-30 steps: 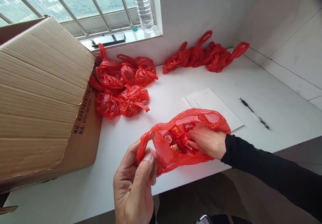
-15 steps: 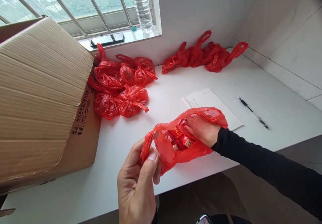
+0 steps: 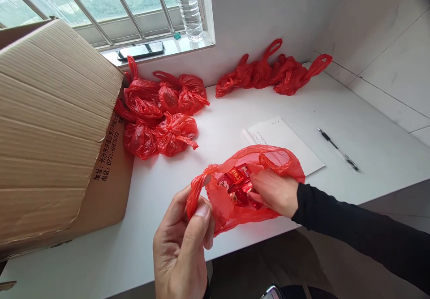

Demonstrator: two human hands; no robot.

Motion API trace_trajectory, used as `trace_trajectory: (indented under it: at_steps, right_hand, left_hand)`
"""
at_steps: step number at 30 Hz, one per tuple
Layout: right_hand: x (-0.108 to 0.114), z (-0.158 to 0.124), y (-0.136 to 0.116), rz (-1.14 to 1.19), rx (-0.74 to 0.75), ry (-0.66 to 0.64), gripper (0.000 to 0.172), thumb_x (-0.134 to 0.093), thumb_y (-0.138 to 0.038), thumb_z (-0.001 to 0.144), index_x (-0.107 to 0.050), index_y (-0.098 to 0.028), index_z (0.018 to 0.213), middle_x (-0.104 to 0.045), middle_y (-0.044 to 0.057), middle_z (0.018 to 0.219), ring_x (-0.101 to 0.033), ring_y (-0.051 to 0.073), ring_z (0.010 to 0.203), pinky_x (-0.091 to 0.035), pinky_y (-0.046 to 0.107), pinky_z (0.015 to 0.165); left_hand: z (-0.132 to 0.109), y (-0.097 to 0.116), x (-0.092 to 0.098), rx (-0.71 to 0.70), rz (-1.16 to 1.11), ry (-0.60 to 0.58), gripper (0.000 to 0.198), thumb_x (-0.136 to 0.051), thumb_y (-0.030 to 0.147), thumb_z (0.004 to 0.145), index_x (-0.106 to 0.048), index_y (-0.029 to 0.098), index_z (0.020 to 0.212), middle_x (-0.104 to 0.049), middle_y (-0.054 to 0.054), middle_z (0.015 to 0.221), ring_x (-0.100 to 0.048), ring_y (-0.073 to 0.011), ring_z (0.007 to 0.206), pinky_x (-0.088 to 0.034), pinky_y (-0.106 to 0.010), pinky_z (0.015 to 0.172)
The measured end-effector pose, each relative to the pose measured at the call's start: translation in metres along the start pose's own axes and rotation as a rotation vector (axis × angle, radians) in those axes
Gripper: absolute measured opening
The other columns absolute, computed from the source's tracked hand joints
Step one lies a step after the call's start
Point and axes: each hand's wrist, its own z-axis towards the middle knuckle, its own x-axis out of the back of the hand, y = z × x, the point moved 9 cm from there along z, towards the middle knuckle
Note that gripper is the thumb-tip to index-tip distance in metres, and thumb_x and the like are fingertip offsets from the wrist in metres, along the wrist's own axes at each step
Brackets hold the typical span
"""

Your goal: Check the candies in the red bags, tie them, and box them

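Note:
An open red plastic bag (image 3: 235, 211) lies near the front edge of the white table (image 3: 369, 147), with red wrapped sweets (image 3: 237, 178) showing inside. My left hand (image 3: 183, 249) pinches the bag's left handle between thumb and fingers and holds the mouth open. My right hand (image 3: 273, 191) is inside the bag's mouth, its fingers curled on the sweets; what they grip is hidden.
A large cardboard box (image 3: 57, 129) lies on its side at the left. Several tied red bags (image 3: 161, 111) lie beside it, and more red bags (image 3: 272, 73) along the back wall. A paper sheet (image 3: 289, 140), a pen (image 3: 337, 149), a phone (image 3: 141, 49) and a water bottle (image 3: 188, 6) are nearby.
My right hand pushed deeper into the bag, then drew back a little toward me. The left hand kept its pinch on the handle and barely moved.

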Motion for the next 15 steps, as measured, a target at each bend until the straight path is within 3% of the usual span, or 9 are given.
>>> trace_trajectory:
  at_steps: [4, 6, 10, 15]
  right_hand:
    - [0.005, 0.000, 0.001, -0.076, -0.064, -0.052, 0.028, -0.050, -0.014, 0.097, -0.061, -0.016, 0.071, -0.059, 0.007, 0.067, -0.058, 0.019, 0.062, -0.036, 0.029, 0.054]
    - [0.009, -0.003, -0.004, -0.100, -0.061, -0.053, 0.026, -0.046, -0.016, 0.099, -0.063, -0.015, 0.080, -0.062, 0.008, 0.071, -0.059, 0.020, 0.063, -0.034, 0.029, 0.052]
    - [0.006, -0.004, -0.033, -0.128, 0.095, -0.077, 0.013, -0.060, -0.027, 0.095, -0.064, -0.017, 0.101, -0.068, 0.008, 0.085, -0.064, 0.023, 0.072, -0.033, 0.030, 0.053]
    - [-0.004, -0.002, -0.039, -0.221, 0.126, -0.104, 0.012, -0.059, -0.010, 0.088, -0.063, -0.014, 0.099, -0.069, 0.008, 0.081, -0.065, 0.024, 0.071, -0.030, 0.031, 0.052]
  left_hand:
    - [-0.001, -0.001, 0.001, -0.002, 0.020, -0.004, 0.013, -0.077, 0.030, 0.080, -0.078, 0.028, 0.093, -0.051, 0.003, 0.060, -0.039, -0.0057, 0.051, -0.040, -0.013, 0.050]
    - [-0.001, -0.001, 0.000, 0.000, 0.019, -0.014, 0.014, -0.077, 0.029, 0.081, -0.078, 0.028, 0.094, -0.049, 0.004, 0.059, -0.038, -0.0056, 0.051, -0.040, -0.013, 0.051]
    - [-0.002, -0.001, -0.001, 0.018, 0.011, -0.006, 0.013, -0.076, 0.028, 0.081, -0.077, 0.028, 0.094, -0.048, 0.004, 0.058, -0.037, -0.0061, 0.051, -0.039, -0.014, 0.051]
    - [-0.005, -0.002, 0.003, 0.030, 0.010, 0.022, 0.012, -0.076, 0.028, 0.081, -0.077, 0.028, 0.093, -0.048, 0.005, 0.060, -0.037, -0.0057, 0.052, -0.038, -0.014, 0.051]
